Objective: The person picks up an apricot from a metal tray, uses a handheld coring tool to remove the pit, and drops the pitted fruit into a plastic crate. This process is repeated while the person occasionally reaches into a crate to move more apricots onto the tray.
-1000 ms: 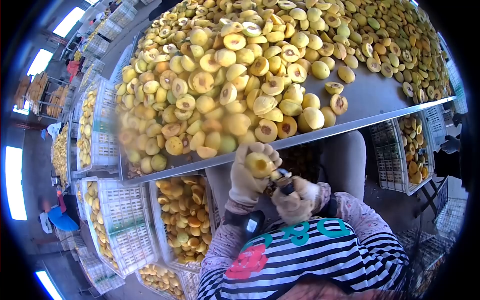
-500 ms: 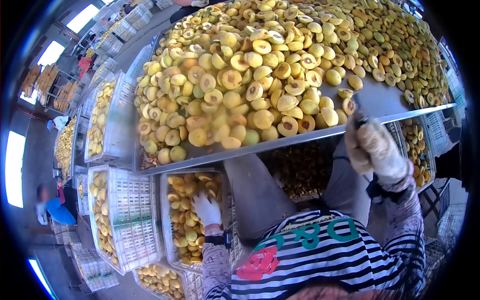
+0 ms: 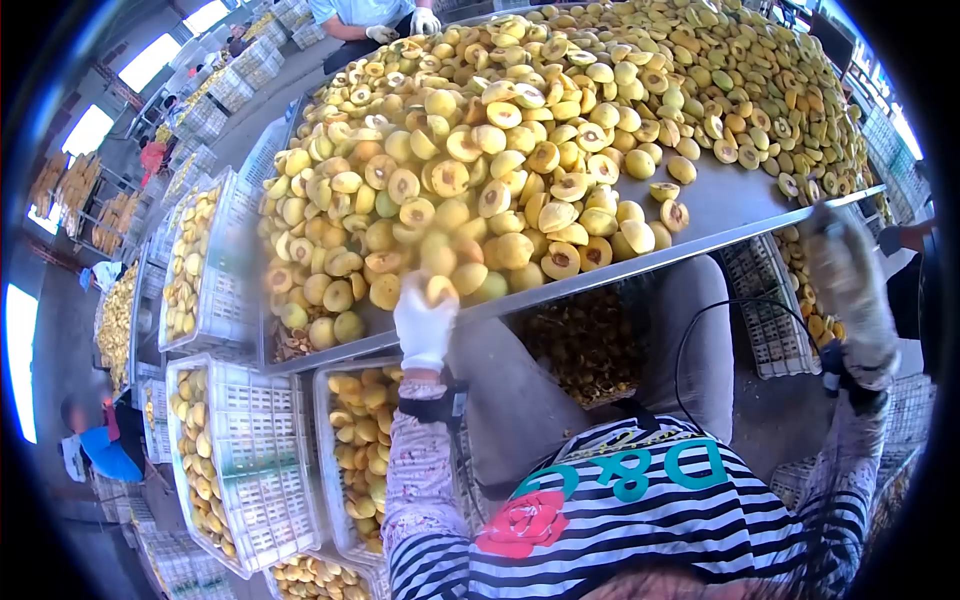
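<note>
My left hand (image 3: 425, 325), in a white glove, is at the near edge of the metal table (image 3: 600, 275). Its fingers are closed around a yellow peach half (image 3: 440, 289), in front of a big heap of pitted peach halves (image 3: 500, 170). Below that hand, a white crate (image 3: 322, 430) holds more yellow halves. Off the table's right corner is my right hand (image 3: 850, 285), gloved and smeared by motion. Its fingers are too blurred to show what they hold. A thin black cable (image 3: 690, 335) loops between my right wrist and my lap.
White crates of fruit (image 3: 255, 440) stand to the left. Another crate (image 3: 765, 300) is under the table's right side. Dark scraps (image 3: 580, 350) lie below, between my knees. Across the table stands a person with gloved hands (image 3: 424, 21); another person in blue (image 3: 110, 452) is far left.
My left hand has risen from the crate to the table edge and closed on a peach half. My right hand, earlier around a dark tool by the table, has swung outward to the right.
</note>
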{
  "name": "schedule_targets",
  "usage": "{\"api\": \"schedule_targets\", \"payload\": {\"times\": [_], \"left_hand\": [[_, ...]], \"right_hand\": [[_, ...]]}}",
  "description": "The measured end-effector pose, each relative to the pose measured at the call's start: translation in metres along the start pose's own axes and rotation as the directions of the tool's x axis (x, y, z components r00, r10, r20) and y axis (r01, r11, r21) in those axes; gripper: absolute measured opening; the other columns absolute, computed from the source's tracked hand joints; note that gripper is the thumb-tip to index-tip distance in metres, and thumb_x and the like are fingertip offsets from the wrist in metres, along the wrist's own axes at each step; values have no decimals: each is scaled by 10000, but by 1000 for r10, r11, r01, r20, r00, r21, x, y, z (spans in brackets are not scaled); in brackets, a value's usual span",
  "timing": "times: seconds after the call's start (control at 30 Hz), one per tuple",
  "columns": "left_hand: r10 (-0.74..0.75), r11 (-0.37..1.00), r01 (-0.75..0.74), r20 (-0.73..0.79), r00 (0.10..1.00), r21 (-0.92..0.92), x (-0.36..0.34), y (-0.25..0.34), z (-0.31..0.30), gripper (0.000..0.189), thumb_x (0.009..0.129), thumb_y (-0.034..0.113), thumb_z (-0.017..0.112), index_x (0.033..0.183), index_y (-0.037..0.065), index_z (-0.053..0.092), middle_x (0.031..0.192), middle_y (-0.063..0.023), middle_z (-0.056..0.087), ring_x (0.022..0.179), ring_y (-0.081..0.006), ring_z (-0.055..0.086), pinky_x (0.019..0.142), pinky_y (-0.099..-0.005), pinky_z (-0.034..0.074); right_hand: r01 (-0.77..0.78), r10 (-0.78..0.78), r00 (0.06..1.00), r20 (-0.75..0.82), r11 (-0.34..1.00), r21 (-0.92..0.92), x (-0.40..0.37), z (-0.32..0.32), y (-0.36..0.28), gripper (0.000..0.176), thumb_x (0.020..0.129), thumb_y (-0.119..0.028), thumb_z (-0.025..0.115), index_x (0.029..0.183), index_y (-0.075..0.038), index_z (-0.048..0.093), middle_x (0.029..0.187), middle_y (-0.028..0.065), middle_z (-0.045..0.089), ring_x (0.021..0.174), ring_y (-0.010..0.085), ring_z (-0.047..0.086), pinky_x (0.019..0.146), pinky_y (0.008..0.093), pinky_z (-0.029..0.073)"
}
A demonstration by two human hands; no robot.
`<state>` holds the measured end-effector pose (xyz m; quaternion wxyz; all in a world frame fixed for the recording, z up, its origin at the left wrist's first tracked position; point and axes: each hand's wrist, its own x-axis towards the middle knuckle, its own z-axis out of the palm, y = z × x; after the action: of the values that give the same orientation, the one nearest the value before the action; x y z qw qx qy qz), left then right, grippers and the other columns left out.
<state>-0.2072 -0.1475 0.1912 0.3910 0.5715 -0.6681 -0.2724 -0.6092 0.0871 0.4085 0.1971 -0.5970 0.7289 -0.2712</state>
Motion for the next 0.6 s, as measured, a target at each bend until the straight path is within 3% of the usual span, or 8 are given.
{"api": "schedule_targets", "payload": {"times": [0.03, 0.1, 0.17, 0.2, 0.23, 0.3, 0.47, 0.6], "left_hand": [[-44, 859, 72, 67, 997, -506, -3, -2, -3, 304, 778, 0, 673, 1070, 16, 591, 1019, -130, 691, 902, -242, 689, 776, -338, 560], [-110, 534, 238, 212, 971, -811, -23, 21, -12, 337, 776, -72, 643, 1096, 11, 578, 1084, -113, 664, 937, -227, 673, 821, -337, 574], [-82, 331, 370, 364, 928, -868, -44, 25, -3, 353, 791, -103, 612, 1115, 29, 567, 1078, -118, 654, 937, -239, 666, 862, -366, 583], [-130, 264, 428, 407, 904, -864, -55, 29, 4, 325, 803, -98, 572, 1091, 52, 569, 1089, -146, 646, 979, -299, 663, 874, -512, 594], [-165, 133, 478, 456, 874, -868, -67, 37, 11, 288, 825, -61, 579, 1088, 58, 571, 1096, -140, 642, 990, -288, 655, 863, -487, 591], [-124, 79, 460, 449, 885, -884, -79, 31, 29, 209, 891, 35, 576, 1097, 66, 578, 1089, -133, 637, 966, -268, 651, 848, -451, 585], [-369, 164, 401, 321, 872, -901, -90, 81, 54, 223, 1004, 249, 535, 1092, 52, 589, 1065, -117, 621, 957, -254, 631, 873, -432, 566], [-360, 99, 395, 337, 870, -913, -82, 84, 75, 308, 1030, 318, 525, 1087, 21, 587, 1083, -105, 609, 1001, -249, 620, 981, -461, 526]], "right_hand": [[-31, 49, 989, 139, 991, -127, 8, 21, -6, 444, 942, -462, 634, 1134, -65, 589, 834, 67, 636, 653, 154, 597, 581, 283, 469], [-32, 97, 911, 400, 985, -167, 20, 73, -21, 449, 933, -427, 654, 1187, -58, 619, 943, 115, 702, 765, 200, 679, 680, 315, 535], [-117, 73, 840, 537, 992, 49, 26, 131, -39, 366, 934, -393, 652, 1138, -91, 674, 978, 152, 734, 828, 249, 724, 754, 360, 566], [-125, -22, 817, 576, 969, 214, 30, 165, -33, 379, 940, -389, 646, 1138, -67, 669, 880, 133, 719, 798, 253, 710, 743, 365, 550], [-176, -50, 797, 602, 934, 311, 33, 192, -37, 374, 949, -390, 634, 1122, -60, 671, 847, 100, 691, 758, 232, 671, 725, 375, 528], [-328, -76, 777, 624, 798, 505, 33, 235, -43, 402, 973, -424, 594, 1128, -55, 637, 844, 56, 657, 741, 167, 600, 716, 336, 505], [-616, 60, 610, 790, 664, 424, 49, 244, -43, 445, 1000, -432, 571, 1140, -13, 618, 923, 60, 664, 865, 161, 612, 818, 304, 493], [-485, -20, 770, 638, 632, 605, 48, 246, -31, 386, 1020, -368, 571, 1155, -9, 620, 964, 71, 675, 900, 141, 606, 840, 315, 494]]}}
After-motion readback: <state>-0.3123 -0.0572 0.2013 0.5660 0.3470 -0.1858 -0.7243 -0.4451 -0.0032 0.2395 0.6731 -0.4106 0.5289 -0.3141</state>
